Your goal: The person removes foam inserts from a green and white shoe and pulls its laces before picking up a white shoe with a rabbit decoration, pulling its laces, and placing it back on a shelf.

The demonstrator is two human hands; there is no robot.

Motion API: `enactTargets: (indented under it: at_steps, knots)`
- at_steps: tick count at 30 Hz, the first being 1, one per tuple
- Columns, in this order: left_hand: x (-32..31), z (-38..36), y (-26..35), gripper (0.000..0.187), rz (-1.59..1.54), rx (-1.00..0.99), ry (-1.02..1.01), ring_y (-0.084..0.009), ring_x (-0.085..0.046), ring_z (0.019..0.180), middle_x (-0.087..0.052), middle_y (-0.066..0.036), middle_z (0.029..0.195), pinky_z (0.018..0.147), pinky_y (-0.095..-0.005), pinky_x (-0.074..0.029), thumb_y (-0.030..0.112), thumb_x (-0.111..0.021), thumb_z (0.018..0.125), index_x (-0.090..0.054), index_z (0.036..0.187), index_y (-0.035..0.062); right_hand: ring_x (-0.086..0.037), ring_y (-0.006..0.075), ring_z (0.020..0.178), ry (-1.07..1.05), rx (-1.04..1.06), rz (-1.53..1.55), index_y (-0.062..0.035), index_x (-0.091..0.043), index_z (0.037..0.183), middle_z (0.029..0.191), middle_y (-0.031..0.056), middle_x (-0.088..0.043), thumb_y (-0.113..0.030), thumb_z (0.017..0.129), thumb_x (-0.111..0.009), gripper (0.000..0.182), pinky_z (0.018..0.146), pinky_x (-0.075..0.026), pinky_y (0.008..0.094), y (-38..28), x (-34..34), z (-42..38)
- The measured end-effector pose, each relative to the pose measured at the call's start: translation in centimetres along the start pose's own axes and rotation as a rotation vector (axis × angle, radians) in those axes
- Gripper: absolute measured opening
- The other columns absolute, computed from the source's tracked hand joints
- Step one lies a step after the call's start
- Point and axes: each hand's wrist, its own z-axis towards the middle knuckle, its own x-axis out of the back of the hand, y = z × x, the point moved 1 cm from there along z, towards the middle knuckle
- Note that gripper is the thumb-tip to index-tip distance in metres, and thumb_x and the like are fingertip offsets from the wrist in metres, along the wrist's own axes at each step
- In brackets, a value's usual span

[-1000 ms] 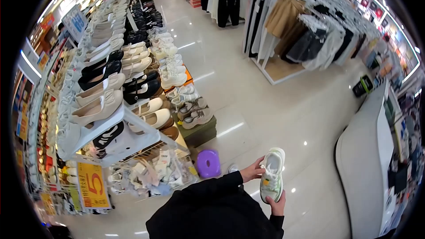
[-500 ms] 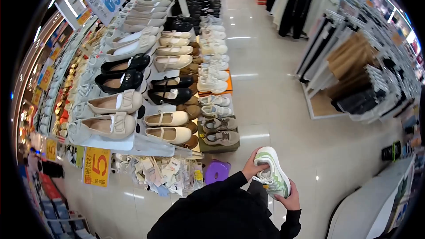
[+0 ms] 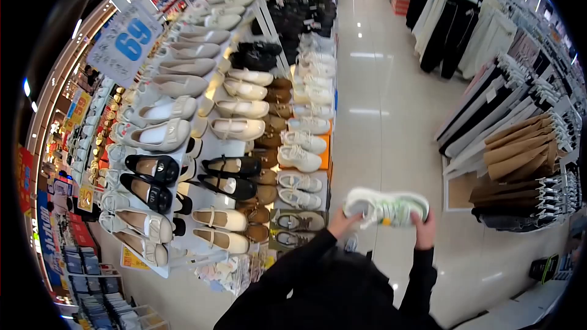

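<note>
A white and green sneaker (image 3: 391, 206) is held out over the aisle, lying roughly level with its toe to the right. My left hand (image 3: 343, 222) grips it at the heel end. At the toe end, my right hand (image 3: 424, 227) is closed around it, thumb on the upper. The sneaker is slightly blurred by motion. Nearest on the left are grey-brown sneakers (image 3: 299, 222) on a box at the end of the shoe row.
A long shoe display (image 3: 177, 256) runs along the left, with ballet flats, strapped shoes and sneakers in rows. Clothes racks (image 3: 452, 198) with trousers and brown skirts line the right. A tiled floor aisle (image 3: 379, 116) lies between. A price sign (image 3: 125, 43) stands upper left.
The sneaker has turned from slanting down to nearly level, and both hands have moved up and right with it. My view has shifted, so the shelves and racks sit differently.
</note>
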Motion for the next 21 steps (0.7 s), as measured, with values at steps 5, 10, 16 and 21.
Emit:
enactTargets:
  at_steps: [5,10,16,21]
  knots:
    - [3.7,4.8,1.3,0.026,-0.121,0.118,0.163,-0.0141,-0.063,0.088,-0.067,-0.007,0.099,0.077,-0.0287,-0.051,0.015,-0.061,0.091,-0.061,0.111,-0.0016,-0.061,0.0153,0.089,-0.407,0.038,-0.2,0.0022,-0.058,0.112,0.099,0.0093,-0.065,-0.022,0.075,-0.079,0.049,0.08,-0.051,0.0302,-8.2,-6.2,10.4]
    - [8.6,5.8,-5.8,0.032,-0.176,0.348,0.35,-0.0202,-0.064,0.091,-0.064,-0.011,0.107,0.07,-0.0329,-0.055,0.019,-0.054,0.093,-0.055,0.119,-0.0002,-0.065,0.0166,0.084,-0.641,-0.124,-0.306,0.0012,-0.063,0.108,0.095,0.0104,-0.068,-0.027,0.072,-0.082,0.05,0.075,-0.053,0.0319,-2.9,-10.3,15.3]
    - [10.5,15.3,-7.3,0.045,-0.084,0.285,0.363,-0.0196,-0.061,0.094,-0.063,-0.014,0.108,0.081,-0.031,-0.049,0.021,-0.064,0.086,-0.051,0.123,-0.0031,-0.062,0.0157,0.09,-0.445,-0.467,-0.211,0.0041,-0.058,0.11,0.099,0.0101,-0.066,-0.026,0.073,-0.082,0.053,0.08,-0.052,0.03,8.0,-10.7,19.3]
    - [10.5,35.6,3.0,0.045,-0.021,0.069,0.152,-0.0189,-0.06,0.099,-0.062,-0.012,0.11,0.086,-0.0309,-0.049,0.013,-0.066,0.084,-0.048,0.123,-0.0019,-0.061,0.0157,0.085,-0.316,-0.349,-0.244,0.0048,-0.056,0.108,0.094,0.0101,-0.064,-0.031,0.072,-0.083,0.057,0.079,-0.05,0.0303,2.8,-14.2,32.1]
